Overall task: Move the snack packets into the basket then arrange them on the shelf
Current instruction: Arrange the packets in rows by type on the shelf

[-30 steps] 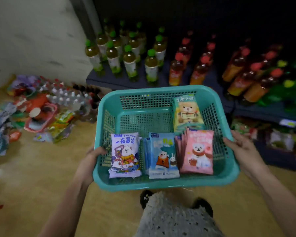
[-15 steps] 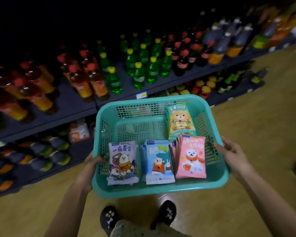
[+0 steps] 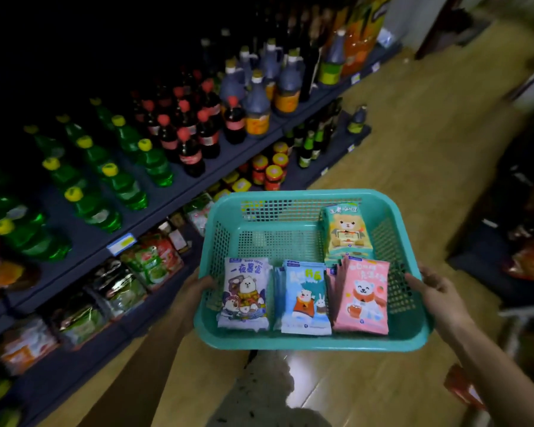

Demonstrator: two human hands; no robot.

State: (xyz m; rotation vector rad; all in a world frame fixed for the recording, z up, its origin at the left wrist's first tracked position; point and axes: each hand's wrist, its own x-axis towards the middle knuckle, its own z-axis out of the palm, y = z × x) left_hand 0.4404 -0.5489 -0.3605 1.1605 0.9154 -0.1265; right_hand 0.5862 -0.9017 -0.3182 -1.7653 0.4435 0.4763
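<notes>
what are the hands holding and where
The teal basket, gripped at its side rims: left hand on the left rim, right hand on the right.

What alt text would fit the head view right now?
Left hand and right hand hold a teal basket by its sides. Inside, a white packet, blue packet and pink packet lie in a row, a green packet behind. Bottles line the shelf.

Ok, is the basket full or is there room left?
Room left. Packets cover the near side of the basket and its right rear corner; the left rear floor is bare.
</notes>
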